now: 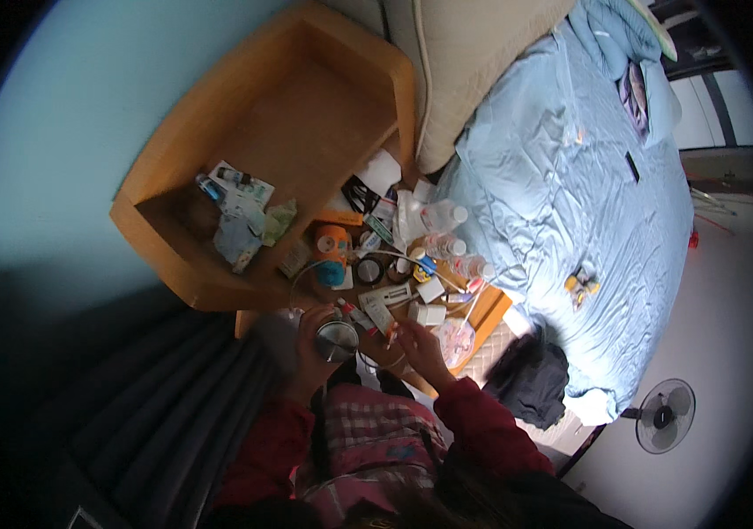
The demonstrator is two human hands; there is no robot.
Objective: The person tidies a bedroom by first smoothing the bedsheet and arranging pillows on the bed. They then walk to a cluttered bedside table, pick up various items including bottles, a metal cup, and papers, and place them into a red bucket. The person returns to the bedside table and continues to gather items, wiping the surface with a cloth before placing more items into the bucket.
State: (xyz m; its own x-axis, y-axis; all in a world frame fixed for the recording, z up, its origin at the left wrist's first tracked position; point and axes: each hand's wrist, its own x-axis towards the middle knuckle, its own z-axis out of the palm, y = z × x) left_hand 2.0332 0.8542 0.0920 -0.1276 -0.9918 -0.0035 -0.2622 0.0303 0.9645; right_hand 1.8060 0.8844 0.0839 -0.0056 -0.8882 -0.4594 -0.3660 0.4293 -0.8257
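My left hand (309, 340) is wrapped around a round metal cup or tin (337, 344), its open-looking top facing up. Over the near edge of a wooden bedside table, my right hand (424, 347) has its fingertips close together beside a white packet with an orange end (378, 312). A small reddish-white spot shows at those fingertips, too small to name. Just past the cup lies a red-capped tube (355, 314). White power adapters (427, 313) sit beyond my right hand, near a round pink printed item (456, 340).
An orange-and-blue container (331, 254), a round dark lid (369, 271) and clear plastic bottles (446, 244) crowd the table. White cables cross them. Behind is a raised wooden tray (310, 112) holding banknotes (244, 215). A blue-sheeted bed (568, 218) stands right, dark curtain (171, 397) left.
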